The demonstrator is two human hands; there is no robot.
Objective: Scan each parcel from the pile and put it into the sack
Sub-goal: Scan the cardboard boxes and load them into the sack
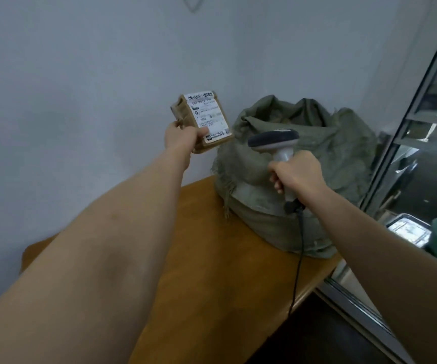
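Brown taped parcel (202, 122), white label

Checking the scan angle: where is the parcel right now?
In the head view the parcel is held up in the left hand, left of the sack, label facing the scanner in the right hand.

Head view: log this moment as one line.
left hand holds parcel, label up | right hand grips scanner | sack open on table

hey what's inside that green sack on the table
The green sack stands open on the wooden table. Brownish shapes show faintly at its mouth, too dim to identify; its folded cloth hides everything deeper.
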